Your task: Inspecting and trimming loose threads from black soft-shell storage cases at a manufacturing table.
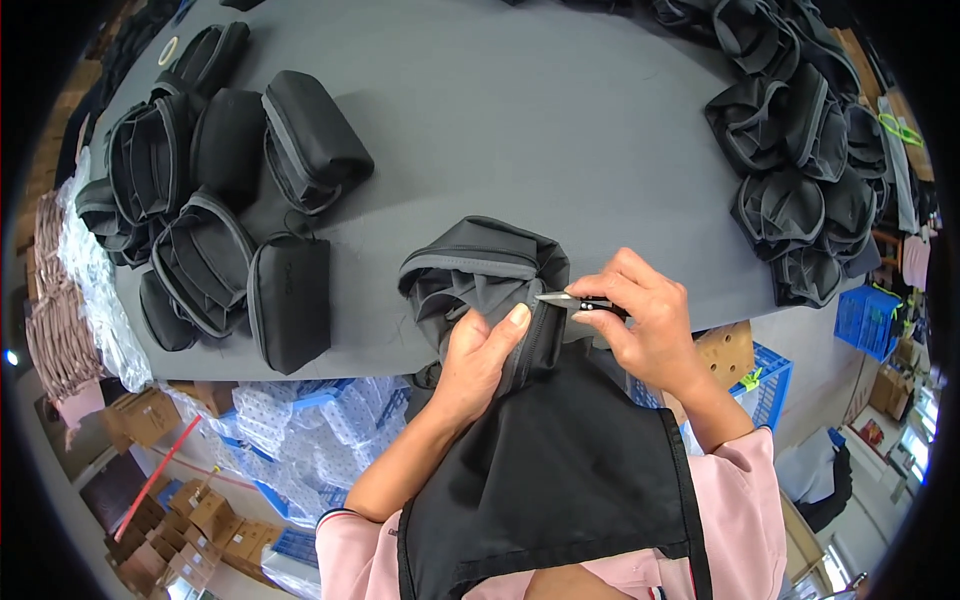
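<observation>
One dark pouch [490, 288] is held at the near edge of the grey counter [540, 130], its mouth open; its side is pinched by the left grip [473, 352], while small snips [596, 304] are held by the right grip [642, 315], with the blade tips brought to the zipper [537, 325]. Thread trimming beside the zipper appears to be the step in hand, though no loose thread can be made out. For the next move, the fabric would need to be held taut and the tips guided away from the zipper tape and the left grip. Farther out, open room is offered by the counter's broad middle, bounded by grouped pouches [228, 150] at left and heaped pouches [785, 207] at right. On the near side, movement is limited by the black apron [560, 465].
</observation>
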`<action>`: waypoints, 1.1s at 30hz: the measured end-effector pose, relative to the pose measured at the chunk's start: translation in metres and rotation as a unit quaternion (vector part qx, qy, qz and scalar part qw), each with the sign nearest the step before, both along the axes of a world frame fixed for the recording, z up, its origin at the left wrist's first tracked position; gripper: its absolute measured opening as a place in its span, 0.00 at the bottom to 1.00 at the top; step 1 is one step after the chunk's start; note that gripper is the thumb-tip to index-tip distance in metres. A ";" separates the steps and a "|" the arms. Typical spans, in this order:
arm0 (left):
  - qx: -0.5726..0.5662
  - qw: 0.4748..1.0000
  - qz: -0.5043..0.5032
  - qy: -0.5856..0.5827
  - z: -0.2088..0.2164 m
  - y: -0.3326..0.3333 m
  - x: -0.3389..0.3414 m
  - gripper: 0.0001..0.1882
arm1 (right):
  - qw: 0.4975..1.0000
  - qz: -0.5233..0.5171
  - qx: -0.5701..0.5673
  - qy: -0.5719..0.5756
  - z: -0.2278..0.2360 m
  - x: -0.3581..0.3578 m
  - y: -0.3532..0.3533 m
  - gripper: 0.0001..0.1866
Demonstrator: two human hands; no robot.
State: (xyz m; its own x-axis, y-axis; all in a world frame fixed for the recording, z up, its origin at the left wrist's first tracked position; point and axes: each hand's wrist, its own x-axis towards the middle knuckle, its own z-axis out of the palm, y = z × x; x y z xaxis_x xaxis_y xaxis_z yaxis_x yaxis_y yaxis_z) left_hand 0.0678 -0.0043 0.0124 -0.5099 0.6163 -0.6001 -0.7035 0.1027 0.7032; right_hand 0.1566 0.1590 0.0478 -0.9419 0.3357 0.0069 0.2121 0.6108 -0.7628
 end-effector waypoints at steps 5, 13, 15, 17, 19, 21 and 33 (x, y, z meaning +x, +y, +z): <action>-0.005 1.000 0.029 0.011 -0.012 -0.005 0.001 0.20 | 0.982 -0.028 -0.185 -0.008 -0.003 0.004 0.001 0.10; -0.009 0.999 0.028 0.013 -0.016 -0.006 0.003 0.20 | 1.000 0.008 0.007 -0.028 0.002 -0.004 0.001 0.13; 0.013 1.000 -0.003 0.021 -0.015 -0.007 0.001 0.18 | 0.999 0.019 0.021 -0.030 0.005 -0.006 0.004 0.13; 0.016 1.000 -0.009 0.020 -0.013 -0.008 0.001 0.16 | 0.998 0.031 0.036 -0.030 0.007 -0.007 0.006 0.13; 0.019 1.000 -0.015 0.019 -0.003 -0.003 -0.001 0.14 | 0.994 0.047 -0.095 -0.030 0.009 -0.007 0.010 0.11; 0.015 0.994 0.105 -0.033 0.013 0.011 -0.008 0.11 | 0.991 0.004 -0.132 -0.012 0.002 -0.011 0.007 0.12; 0.090 0.945 0.271 -0.163 -0.026 0.025 -0.071 0.20 | 0.964 -0.151 -0.213 0.050 -0.069 -0.053 -0.028 0.16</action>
